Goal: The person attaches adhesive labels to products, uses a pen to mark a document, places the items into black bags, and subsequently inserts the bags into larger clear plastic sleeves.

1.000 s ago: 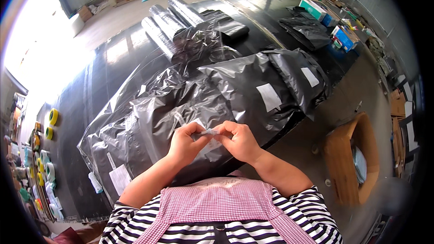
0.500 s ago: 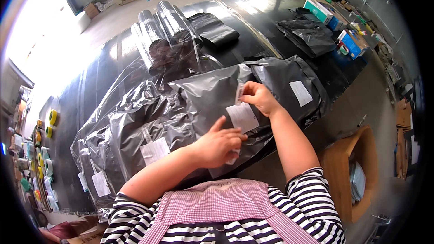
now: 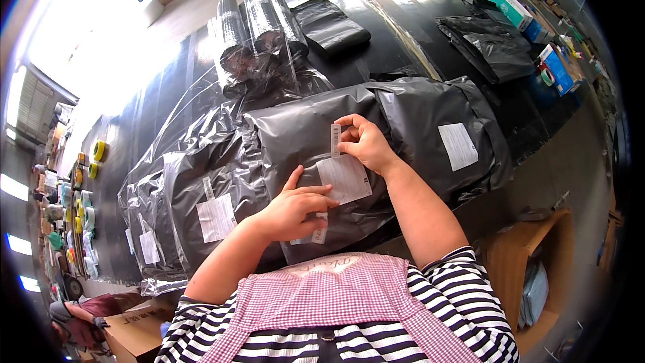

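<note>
A grey plastic mailing bag (image 3: 295,121) lies in front of me, a white paper label (image 3: 344,178) on its face. My right hand (image 3: 366,144) pinches a narrow white barcode sticker (image 3: 335,140) between thumb and fingers, at the label's upper edge. My left hand (image 3: 295,208) rests over the bag beside the label's lower left, thumb and fingers apart. A second small white barcode strip (image 3: 320,230) shows just below its fingertips; whether the fingers touch it I cannot tell. More grey bags with white labels lie on both sides, one at the right (image 3: 459,146) and one at the left (image 3: 216,218).
Black film rolls (image 3: 262,17) and folded black bags (image 3: 329,27) lie farther back on the black table (image 3: 396,0). Boxes (image 3: 561,67) stand at the far right, tape rolls (image 3: 99,150) at the left. A cardboard box (image 3: 500,269) stands low at my right.
The view has shifted. My right hand has brought the barcode sticker down close against the bag above the label's left part. My left hand has moved left, uncovering more of the label.
</note>
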Available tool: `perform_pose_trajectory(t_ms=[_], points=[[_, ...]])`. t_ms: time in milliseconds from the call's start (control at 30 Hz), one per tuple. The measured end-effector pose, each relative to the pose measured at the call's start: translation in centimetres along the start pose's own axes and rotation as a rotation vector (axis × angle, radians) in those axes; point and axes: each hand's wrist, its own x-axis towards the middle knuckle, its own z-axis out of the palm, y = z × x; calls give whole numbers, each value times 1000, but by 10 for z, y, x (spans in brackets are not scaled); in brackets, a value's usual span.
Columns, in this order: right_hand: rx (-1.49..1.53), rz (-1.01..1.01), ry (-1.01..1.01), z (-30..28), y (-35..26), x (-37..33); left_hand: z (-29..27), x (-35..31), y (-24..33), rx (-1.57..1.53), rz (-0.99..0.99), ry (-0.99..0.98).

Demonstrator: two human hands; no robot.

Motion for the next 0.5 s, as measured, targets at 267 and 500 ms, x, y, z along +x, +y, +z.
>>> perform_pose_trajectory(t_ms=[267, 500], points=[[-127, -66, 61, 5, 9, 4, -1, 3, 2, 1, -15, 9], [-282, -118, 77, 13, 7, -5, 1, 0, -2, 28, 14, 16]])
